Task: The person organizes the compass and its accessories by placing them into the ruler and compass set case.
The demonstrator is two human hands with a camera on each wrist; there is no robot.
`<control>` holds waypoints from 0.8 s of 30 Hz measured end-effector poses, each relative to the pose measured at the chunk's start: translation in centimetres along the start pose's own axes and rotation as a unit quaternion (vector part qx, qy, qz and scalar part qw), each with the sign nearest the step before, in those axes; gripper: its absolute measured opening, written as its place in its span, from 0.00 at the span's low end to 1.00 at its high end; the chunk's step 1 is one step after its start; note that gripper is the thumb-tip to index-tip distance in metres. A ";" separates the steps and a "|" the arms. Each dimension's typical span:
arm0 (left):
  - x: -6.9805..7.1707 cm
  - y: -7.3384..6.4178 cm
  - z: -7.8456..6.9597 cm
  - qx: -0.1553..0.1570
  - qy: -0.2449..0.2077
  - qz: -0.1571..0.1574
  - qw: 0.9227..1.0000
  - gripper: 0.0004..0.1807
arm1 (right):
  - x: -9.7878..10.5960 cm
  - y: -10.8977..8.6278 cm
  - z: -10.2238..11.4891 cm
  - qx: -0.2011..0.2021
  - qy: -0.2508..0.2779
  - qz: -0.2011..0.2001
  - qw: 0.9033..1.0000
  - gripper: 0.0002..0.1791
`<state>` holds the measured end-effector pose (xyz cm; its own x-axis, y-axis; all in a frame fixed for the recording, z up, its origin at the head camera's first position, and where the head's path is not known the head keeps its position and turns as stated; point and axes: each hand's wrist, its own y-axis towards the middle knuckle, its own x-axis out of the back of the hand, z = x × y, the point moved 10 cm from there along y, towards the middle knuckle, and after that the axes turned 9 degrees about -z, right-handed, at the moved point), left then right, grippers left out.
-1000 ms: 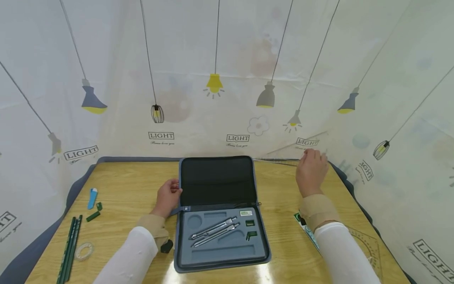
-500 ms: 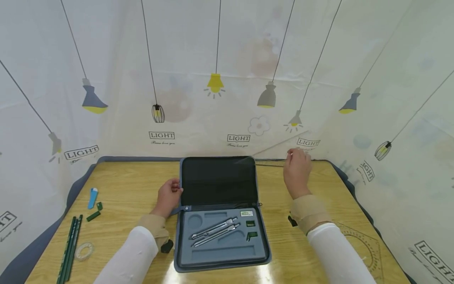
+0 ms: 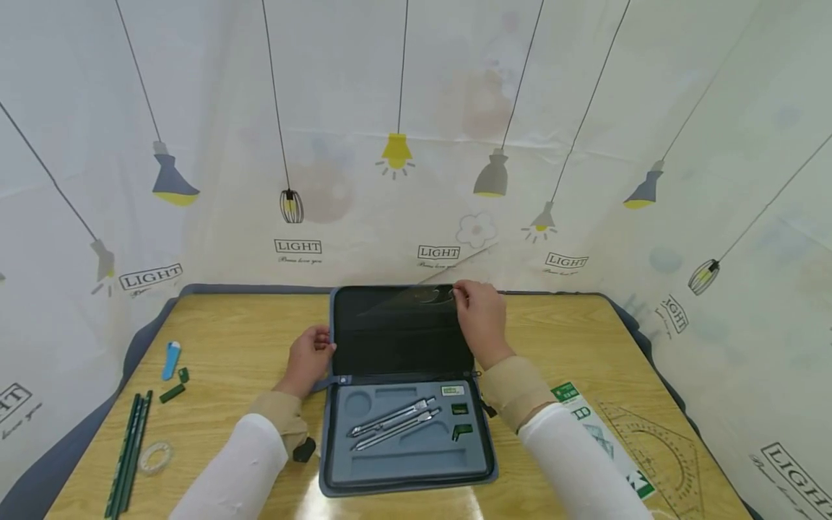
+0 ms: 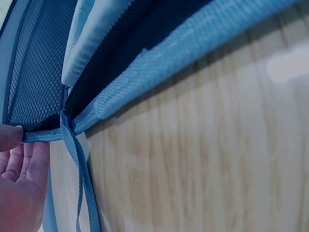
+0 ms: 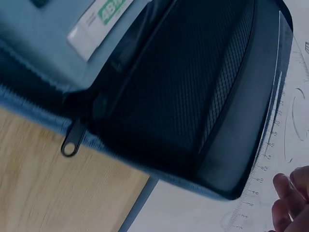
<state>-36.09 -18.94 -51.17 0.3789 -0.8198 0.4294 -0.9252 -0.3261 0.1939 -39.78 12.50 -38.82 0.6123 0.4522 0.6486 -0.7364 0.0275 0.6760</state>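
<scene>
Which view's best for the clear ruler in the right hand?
Right wrist: the clear ruler shows its scale marks and numbers along one edge. Head shows it only faintly, against the open case and backdrop; left wrist doesn't show it.

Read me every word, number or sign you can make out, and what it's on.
"LIGHT", repeated across the backdrop; the script beneath is too small.
"4B", on the white eraser; its other letters are blurred.
"10", "12", "14", on the clear ruler; its other figures are uncertain.
Too small to read: print on the green-and-white packet and clear protractor.
</scene>
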 end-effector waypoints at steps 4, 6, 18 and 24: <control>-0.1 0.0 0.1 0.005 -0.003 0.009 1.000 0.17 | -0.8 -0.3 1.2 0.016 -0.009 -0.004 1.000 0.08; -0.1 0.0 0.2 0.005 -0.005 0.013 1.000 0.17 | -1.1 -0.4 1.7 0.024 -0.011 -0.001 1.000 0.08; 0.3 -0.2 -0.3 -0.011 -0.022 0.008 1.000 0.16 | -1.5 -1.0 4.1 0.073 0.006 -0.003 0.997 0.07; 0.3 -0.2 -0.2 -0.008 -0.031 0.010 0.999 0.16 | -0.9 -0.6 4.7 0.103 -0.007 -0.032 0.994 0.06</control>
<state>-35.76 -19.03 -50.87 0.3584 -0.8541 0.3769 -0.9318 -0.3024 0.2008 -38.50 7.86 -38.11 0.6604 0.4432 0.6061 -0.6224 -0.1285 0.7721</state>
